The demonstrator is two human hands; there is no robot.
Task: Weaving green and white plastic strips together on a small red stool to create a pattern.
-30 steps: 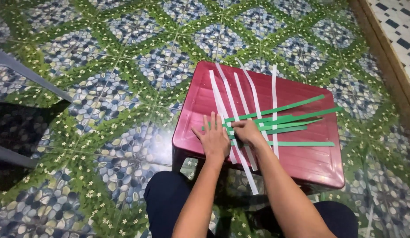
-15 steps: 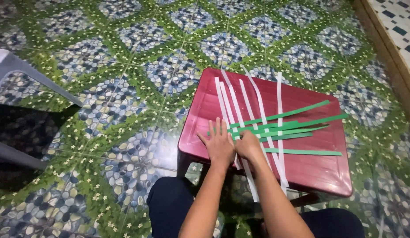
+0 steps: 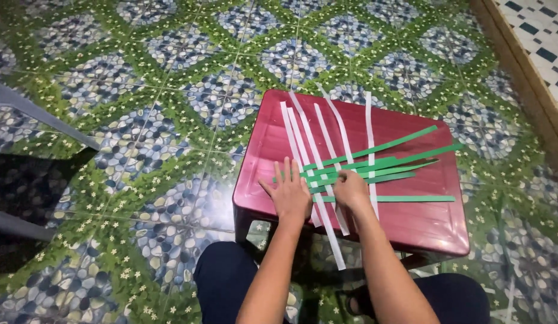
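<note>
A dark red plastic stool (image 3: 405, 225) stands in front of me, its flat top covered with paper strips. Several white strips (image 3: 318, 135) run away from me, and several green strips (image 3: 387, 165) cross them sideways. My left hand (image 3: 289, 193) lies flat with fingers spread on the near left ends of the strips, pressing them down. My right hand (image 3: 351, 191) rests beside it with fingers curled over the crossing of green and white strips; whether it pinches one is hidden. One white strip (image 3: 336, 243) hangs over the stool's near edge.
The floor (image 3: 171, 102) is tiled in a green, blue and white pebble pattern. A grey chair leg (image 3: 39, 117) and dark shadow sit at the left. A wooden sill (image 3: 519, 66) and checkered tiles lie at the far right. My knees in dark trousers (image 3: 222, 282) flank the stool.
The view has shifted slightly, so the stool sits a little more to the right and lower. Both hands stay on the strips at the near left, barely moved.
</note>
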